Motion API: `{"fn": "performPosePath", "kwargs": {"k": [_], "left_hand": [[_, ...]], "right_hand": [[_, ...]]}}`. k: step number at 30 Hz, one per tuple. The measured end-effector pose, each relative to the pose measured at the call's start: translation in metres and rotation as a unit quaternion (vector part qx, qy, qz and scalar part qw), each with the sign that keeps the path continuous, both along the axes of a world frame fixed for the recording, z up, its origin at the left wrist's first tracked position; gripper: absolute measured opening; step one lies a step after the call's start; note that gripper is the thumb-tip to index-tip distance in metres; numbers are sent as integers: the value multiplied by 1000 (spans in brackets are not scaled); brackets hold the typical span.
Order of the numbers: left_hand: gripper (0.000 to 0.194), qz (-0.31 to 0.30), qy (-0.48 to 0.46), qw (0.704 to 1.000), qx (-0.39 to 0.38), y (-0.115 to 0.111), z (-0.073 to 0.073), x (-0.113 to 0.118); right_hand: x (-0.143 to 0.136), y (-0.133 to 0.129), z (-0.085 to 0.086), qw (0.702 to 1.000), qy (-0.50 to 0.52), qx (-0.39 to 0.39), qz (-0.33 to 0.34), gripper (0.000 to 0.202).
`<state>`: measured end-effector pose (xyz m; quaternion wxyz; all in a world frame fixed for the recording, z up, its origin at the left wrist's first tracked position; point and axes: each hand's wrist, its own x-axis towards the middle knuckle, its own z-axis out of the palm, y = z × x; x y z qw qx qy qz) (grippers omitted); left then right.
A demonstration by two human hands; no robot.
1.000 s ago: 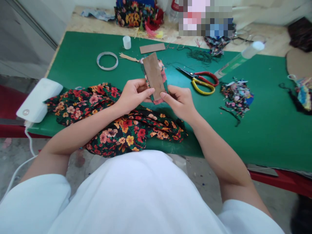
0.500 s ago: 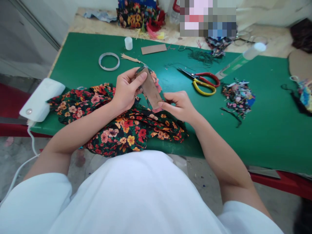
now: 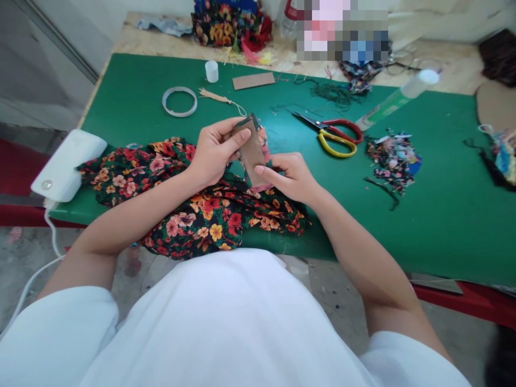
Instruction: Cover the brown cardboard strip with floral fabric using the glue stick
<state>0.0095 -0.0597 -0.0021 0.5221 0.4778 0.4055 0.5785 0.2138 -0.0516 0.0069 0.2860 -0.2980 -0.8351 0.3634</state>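
Note:
Between my hands is a narrow strip of brown cardboard [image 3: 253, 153] with floral fabric along its edges. My left hand [image 3: 215, 150] grips its upper end, thumb flat on the bare face. At the lower end, my right hand [image 3: 291, 174] pinches the strip between thumb and fingers. Under the hands lies a crumpled dark cloth [image 3: 193, 220] printed with red, pink and yellow flowers. A beige tassel [image 3: 217, 98] with a loop lies just beyond the strip. The fingers behind the cardboard are partly hidden.
Scissors [image 3: 337, 138] with red and yellow handles lie to the right, near a clear tube [image 3: 397, 99] and fabric scraps [image 3: 395, 161]. Farther back are a tape ring [image 3: 179, 102], white cap [image 3: 212, 71] and second cardboard strip [image 3: 253, 80]. A white corded device [image 3: 68, 165] sits at the left edge.
The cardboard strip's upper end has shifted right and slightly towards me, so it stands steeper. My left hand moved with it; the tassel's loop now shows clear of it.

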Motion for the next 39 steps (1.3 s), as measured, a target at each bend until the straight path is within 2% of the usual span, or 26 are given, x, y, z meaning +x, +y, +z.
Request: {"fn": "performPosePath", "kwargs": {"k": [8, 18, 23, 26, 31, 39], "left_hand": [[38, -39, 17, 999, -7, -2, 0, -1], [40, 6, 40, 999, 4, 5, -15, -4], [39, 2, 25, 1000, -15, 1, -7, 1], [40, -13, 3, 1000, -25, -5, 0, 6], [42, -38, 5, 998, -48, -9, 2, 7], [47, 7, 2, 999, -35, -5, 0, 5]], "right_hand": [[1, 1, -1, 1000, 10, -16, -9, 48], [0, -2, -1, 1000, -2, -23, 8, 51], [0, -1, -2, 999, -12, -35, -13, 47], [-2, -1, -3, 998, 15, -42, -33, 43], [-3, 1, -7, 995, 48, -34, -78, 50], [0, 0, -3, 998, 16, -36, -48, 51]]}}
